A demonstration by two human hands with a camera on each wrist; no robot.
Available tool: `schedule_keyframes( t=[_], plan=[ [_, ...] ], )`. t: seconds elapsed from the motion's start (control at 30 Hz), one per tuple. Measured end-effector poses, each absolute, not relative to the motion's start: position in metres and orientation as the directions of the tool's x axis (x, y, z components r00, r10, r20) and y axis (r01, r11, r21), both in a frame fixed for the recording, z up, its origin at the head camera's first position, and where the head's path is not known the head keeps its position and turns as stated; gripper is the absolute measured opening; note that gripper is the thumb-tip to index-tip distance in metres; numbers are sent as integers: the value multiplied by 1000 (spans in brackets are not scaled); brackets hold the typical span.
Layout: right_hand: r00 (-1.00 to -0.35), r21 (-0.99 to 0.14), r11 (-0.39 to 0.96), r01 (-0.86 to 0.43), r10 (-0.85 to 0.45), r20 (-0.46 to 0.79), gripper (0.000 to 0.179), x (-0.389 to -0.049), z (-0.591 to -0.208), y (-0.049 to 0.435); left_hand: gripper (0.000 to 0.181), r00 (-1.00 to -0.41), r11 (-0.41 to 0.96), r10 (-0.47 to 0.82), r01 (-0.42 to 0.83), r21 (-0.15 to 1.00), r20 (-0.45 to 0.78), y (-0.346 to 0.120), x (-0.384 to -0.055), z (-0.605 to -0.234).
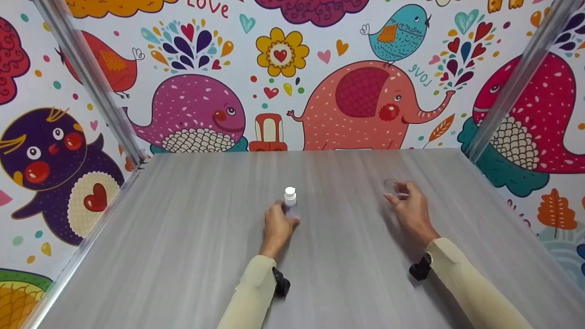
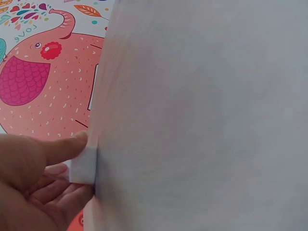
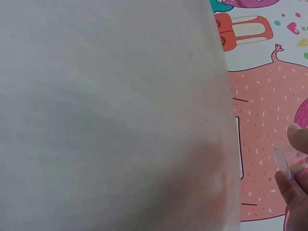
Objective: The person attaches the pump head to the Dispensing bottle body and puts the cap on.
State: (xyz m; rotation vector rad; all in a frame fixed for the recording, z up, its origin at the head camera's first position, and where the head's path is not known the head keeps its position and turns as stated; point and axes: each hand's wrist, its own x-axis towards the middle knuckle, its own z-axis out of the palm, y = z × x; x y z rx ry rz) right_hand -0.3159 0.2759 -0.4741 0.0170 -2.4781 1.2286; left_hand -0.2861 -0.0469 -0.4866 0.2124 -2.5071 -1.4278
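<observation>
Near the middle of the table, my left hand (image 1: 278, 226) grips a small bottle (image 1: 290, 201) with a white top. The bottle stands upright, and fingers and thumb hide part of its lower body. In the left wrist view, the thumb lies on one side of the white bottle (image 2: 83, 166) and the fingers on the other. To the right, my right hand (image 1: 412, 210) pinches a clear plastic cap (image 1: 390, 184) between thumb and fingers, apart from the bottle. The right wrist view shows the clear cap's round rim (image 3: 282, 162) at the fingertips.
The grey wood-grain table (image 1: 183, 237) reaches back to a wall (image 1: 320, 59) printed with cartoon animals. Metal posts (image 1: 98, 91) rise at the table's back corners. Each forearm wears a small black camera (image 1: 281, 283).
</observation>
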Motion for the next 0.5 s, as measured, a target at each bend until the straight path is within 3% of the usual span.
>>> schedule_keyframes(
  t=[0.3,0.5],
  plan=[
    [-943,-786,598,-158,145,300,43,-312,-470,264,39,-956,505,-249,7,863,154,-46,-286,-485],
    [-918,-778,601,-182,179,353,45,-312,-469,258,40,-954,518,-251,7,855,161,-47,-287,-487]
  ],
)
